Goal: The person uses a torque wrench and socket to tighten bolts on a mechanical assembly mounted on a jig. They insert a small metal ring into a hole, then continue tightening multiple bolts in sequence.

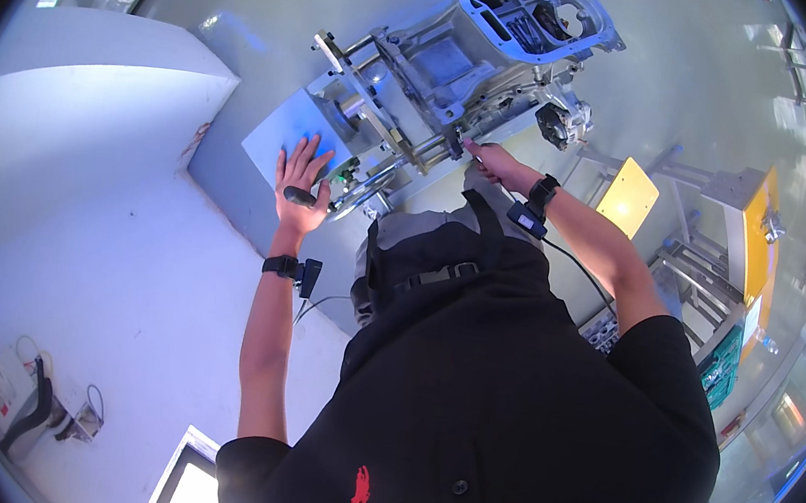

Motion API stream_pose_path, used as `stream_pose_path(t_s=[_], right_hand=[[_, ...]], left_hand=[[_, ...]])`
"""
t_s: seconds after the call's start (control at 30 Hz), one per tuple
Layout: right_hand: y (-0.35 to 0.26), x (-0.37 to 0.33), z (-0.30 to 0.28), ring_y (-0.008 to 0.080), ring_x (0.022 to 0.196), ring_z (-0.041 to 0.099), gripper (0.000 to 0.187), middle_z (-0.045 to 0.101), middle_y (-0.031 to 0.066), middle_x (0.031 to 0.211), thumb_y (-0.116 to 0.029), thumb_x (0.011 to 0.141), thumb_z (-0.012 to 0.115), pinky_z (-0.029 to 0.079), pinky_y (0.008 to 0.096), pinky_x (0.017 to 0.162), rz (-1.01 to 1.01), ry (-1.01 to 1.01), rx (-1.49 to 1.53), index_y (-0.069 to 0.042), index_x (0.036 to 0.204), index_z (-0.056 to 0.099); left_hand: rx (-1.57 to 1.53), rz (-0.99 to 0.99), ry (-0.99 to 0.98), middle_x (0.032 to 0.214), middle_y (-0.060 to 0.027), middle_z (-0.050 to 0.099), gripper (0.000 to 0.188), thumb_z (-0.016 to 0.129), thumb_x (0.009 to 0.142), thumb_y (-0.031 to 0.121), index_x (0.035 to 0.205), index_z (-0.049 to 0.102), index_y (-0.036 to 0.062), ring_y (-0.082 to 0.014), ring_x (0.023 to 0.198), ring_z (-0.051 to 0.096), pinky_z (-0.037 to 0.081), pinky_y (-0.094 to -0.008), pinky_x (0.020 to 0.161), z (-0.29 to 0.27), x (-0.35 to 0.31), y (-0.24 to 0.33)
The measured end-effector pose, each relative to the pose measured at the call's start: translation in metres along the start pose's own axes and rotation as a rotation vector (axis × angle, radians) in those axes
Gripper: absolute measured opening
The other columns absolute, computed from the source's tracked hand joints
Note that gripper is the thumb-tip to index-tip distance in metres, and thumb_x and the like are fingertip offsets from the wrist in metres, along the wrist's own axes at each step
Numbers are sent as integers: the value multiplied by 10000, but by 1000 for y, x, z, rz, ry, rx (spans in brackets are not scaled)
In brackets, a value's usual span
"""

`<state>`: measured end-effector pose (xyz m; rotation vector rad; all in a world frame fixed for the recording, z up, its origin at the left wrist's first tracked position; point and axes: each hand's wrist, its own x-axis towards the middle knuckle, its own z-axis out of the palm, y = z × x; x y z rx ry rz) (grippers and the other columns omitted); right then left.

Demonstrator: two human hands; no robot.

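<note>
A silver metal engine block with an open, blue-lit upper rim is mounted on a metal stand frame. My left hand lies with fingers spread on the flat light-grey plate at the stand's left end. A dark oval piece shows against the back of that hand. My right hand is closed at the stand's near right end, its fingertips by a dark clamp-like part. What those fingers hold is too small to make out. Both wrists wear black straps with small boxes.
A white wall stands close on my left, its corner near the plate. To the right are a yellow panel, a metal-framed bench with a yellow-orange side and a green tray. Cables run from both wrists.
</note>
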<state>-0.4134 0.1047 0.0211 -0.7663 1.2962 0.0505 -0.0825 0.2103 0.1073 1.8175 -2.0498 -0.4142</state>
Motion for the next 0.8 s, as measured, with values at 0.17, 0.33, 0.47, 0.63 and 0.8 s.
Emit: stream_pose_path(t_s=[0.17,0.33,0.47,0.63,0.8], right_hand=[[-24,-2,-15,12,370,175,335,277,-72,534,-386,924,398,138,167,324,237,-236,180,-83,788,437],[-52,-16,-13,6,365,190,304,283,-81,541,-293,944,349,176,153,306,382,-241,314,-37,811,447],[-37,-19,-6,12,394,224,281,307,-66,553,-278,941,359,178,155,321,300,-241,310,-30,852,454],[-31,-16,-16,21,413,245,268,332,-43,568,-285,932,389,169,170,335,209,-234,181,-30,887,458],[-23,-15,-35,102,467,310,495,341,-26,572,-469,875,449,315,295,406,-1,-72,-299,-11,1061,464]], left_hand=[[-3,11,6,1316,-80,422,436,500,678,61,1105,553,135,-246,1268,324,128,-450,1072,2,-1,-1],[-2,8,10,1316,-78,422,426,498,681,66,1097,556,134,-245,1266,327,125,-450,1072,3,-1,-2],[-30,-4,1,1315,-80,424,421,498,682,68,1094,556,133,-248,1267,326,122,-450,1072,3,-1,0],[13,2,15,1315,-43,425,433,513,666,87,1089,560,170,-225,1258,338,153,-450,1072,4,2,-2],[29,-7,0,1329,-48,410,445,520,668,91,1105,554,167,-235,1263,328,133,-454,1078,7,0,-3]])
